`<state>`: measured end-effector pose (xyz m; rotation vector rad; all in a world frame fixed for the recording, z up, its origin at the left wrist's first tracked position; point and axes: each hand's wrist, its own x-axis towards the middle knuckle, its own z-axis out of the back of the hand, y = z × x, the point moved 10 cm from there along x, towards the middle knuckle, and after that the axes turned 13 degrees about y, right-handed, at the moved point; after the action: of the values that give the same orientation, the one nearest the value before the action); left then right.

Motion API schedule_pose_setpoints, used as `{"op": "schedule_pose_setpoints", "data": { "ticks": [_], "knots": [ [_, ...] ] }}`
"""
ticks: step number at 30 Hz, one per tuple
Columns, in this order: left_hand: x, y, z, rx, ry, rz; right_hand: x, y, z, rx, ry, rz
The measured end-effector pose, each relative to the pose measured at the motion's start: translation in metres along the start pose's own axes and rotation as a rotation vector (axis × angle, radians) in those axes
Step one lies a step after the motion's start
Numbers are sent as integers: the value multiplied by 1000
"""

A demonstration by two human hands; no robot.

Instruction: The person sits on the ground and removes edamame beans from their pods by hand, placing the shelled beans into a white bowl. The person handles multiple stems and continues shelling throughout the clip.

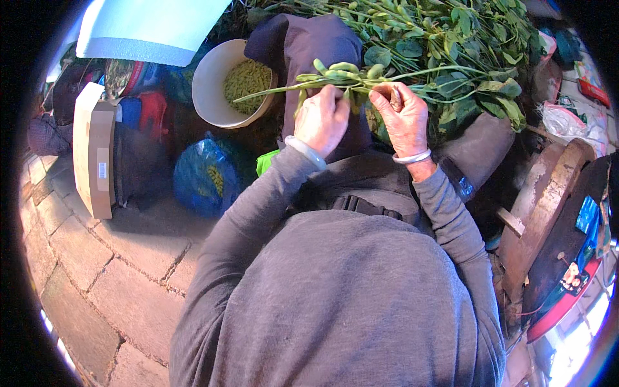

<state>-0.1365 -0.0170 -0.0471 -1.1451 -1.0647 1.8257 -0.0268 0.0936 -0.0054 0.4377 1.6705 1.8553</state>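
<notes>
A green bean stalk (275,90) with plump pods (343,71) lies across in front of me, above my lap. My left hand (321,118) is closed at the stalk just under the pods, its fingertips partly hidden. My right hand (402,116) pinches the stalk a little to the right, fingers curled; leaves trail beyond it. Each wrist wears a pale bangle. Left of my knee, a white bucket (208,92) holds many small green beans or pods (246,84); its inside is partly shaded.
A large heap of leafy bean plants (435,34) lies ahead and to the right. At left are a cardboard box (101,159), a blue plastic bag (205,174) and a white foam box (145,29). A wooden stool (546,203) lies on its side at right. Paving (130,295) covers the floor.
</notes>
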Motion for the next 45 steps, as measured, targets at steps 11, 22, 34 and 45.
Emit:
{"op": "schedule_pose_setpoints", "data": {
  "ticks": [11,22,34,45],
  "knots": [
    [-6,12,-51,-1175,296,276,-14,-2,-19,29,146,-8],
    [-8,10,-35,-747,-70,136,-28,-10,-22,-145,319,-108],
    [-5,6,-38,-807,147,123,-29,-37,-38,364,484,-438],
    [2,-9,-30,-518,276,-53,-23,-35,-28,132,421,-316]
  ]
}}
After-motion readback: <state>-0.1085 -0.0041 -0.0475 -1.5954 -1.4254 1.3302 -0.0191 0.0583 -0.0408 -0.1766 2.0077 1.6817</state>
